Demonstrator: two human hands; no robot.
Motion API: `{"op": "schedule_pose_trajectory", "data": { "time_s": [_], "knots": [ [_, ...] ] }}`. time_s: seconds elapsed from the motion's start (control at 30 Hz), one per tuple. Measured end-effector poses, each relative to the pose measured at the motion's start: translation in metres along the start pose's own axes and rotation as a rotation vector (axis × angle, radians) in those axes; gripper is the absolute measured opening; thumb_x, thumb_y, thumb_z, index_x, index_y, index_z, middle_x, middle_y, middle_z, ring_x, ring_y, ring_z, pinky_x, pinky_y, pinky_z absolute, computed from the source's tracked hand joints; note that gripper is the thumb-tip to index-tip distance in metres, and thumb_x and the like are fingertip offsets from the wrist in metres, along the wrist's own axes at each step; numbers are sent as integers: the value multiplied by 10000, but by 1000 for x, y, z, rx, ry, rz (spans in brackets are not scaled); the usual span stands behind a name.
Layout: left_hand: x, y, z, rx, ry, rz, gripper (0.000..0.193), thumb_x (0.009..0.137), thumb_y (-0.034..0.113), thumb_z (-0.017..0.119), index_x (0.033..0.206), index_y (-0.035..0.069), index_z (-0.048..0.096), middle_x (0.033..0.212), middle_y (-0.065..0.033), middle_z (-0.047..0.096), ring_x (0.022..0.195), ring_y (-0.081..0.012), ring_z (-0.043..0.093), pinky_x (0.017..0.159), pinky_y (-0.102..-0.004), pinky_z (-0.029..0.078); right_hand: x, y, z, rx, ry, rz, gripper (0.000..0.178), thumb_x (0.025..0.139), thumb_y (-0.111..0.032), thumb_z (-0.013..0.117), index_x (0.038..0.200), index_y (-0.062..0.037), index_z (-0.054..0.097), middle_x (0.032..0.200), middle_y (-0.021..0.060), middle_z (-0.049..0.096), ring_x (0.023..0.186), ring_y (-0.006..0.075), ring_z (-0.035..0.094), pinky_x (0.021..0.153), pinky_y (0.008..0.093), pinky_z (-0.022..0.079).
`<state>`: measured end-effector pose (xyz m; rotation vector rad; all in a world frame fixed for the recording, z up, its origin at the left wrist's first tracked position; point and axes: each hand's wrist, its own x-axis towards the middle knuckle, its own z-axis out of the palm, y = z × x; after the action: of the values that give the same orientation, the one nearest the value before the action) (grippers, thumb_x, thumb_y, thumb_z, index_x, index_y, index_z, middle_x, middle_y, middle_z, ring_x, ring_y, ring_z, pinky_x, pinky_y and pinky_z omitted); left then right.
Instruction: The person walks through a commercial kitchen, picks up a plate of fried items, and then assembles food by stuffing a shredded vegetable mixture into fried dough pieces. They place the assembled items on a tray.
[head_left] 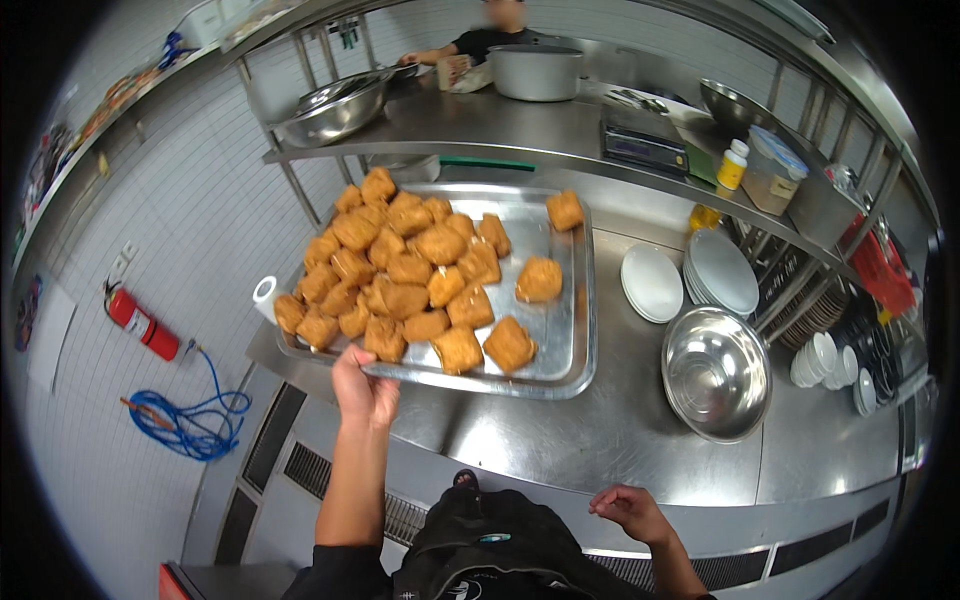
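My left hand (365, 390) is closed on the near rim of a large metal tray (562, 335), left of the rim's middle. Golden-brown fried blocks (405, 268), which look like fried tofu, are heaped over the tray's left and centre. A few pieces lie apart toward its right side, where bare metal shows. The tray is above the steel counter. Away from it, at the counter's front edge, my right hand (632, 512) holds nothing that I can see, its fingers loosely bent and apart.
A steel bowl (716, 372) and stacked white plates (720, 272) stand on the counter (600, 450) at right. Overhead, a shelf (440, 125) carries a pot (537, 73) and a scale (643, 142). Another person (490, 40) is behind it. A fire extinguisher (140, 322) and blue hose (190, 415) are left.
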<state>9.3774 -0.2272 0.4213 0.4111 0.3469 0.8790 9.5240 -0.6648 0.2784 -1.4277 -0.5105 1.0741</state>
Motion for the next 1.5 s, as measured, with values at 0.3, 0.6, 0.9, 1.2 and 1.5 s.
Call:
{"op": "schedule_pose_trajectory", "data": {
  "time_s": [0.3, 0.6, 0.9, 1.2, 1.5],
  "knots": [
    [-9, -59, -156, 87, 160, -99, 495, 758, 51, 437, 1218, -117, 512, 1285, -220, 586, 1217, -365, 573, 1124, -486, 432, 50, -96, 4, -151, 161, -304, 188, 893, -68, 741, 1013, -48, 598, 960, 33, 671, 887, 104, 632, 816, 267, 497],
    [50, -58, -240, 42, 271, -190, 294, 805, 16, 436, 1047, -126, 523, 1122, -253, 609, 1004, -395, 656, 864, -557, 586, 100, -107, 47, -116, 233, -279, 202, 935, -93, 709, 1071, -23, 577, 914, 47, 668, 855, 113, 660, 787, 248, 512],
    [106, -24, -279, 64, 352, -252, 232, 818, 8, 452, 1021, -49, 548, 1102, -184, 619, 985, -334, 662, 846, -512, 601, 146, -97, 98, -184, 253, -245, 173, 934, -115, 709, 1050, -21, 622, 874, 18, 683, 819, 70, 632, 744, 232, 485],
    [146, -30, -255, 343, 566, -179, 288, 884, 138, 552, 1153, 47, 601, 1193, -94, 601, 1049, -231, 579, 893, -431, 503, 165, -218, 92, -709, 408, -559, 293, 895, -202, 753, 1095, -22, 636, 943, 37, 661, 877, 104, 628, 747, 264, 494],
    [114, -14, -221, 688, 822, -125, 582, 843, 175, 569, 1398, 108, 404, 1435, -123, 352, 1272, -281, 417, 1073, -463, 352, 163, -471, 35, -266, 779, -1043, 526, 946, -384, 693, 1299, -44, 501, 1072, 91, 601, 955, 174, 641, 753, 298, 541]
  ]
}}
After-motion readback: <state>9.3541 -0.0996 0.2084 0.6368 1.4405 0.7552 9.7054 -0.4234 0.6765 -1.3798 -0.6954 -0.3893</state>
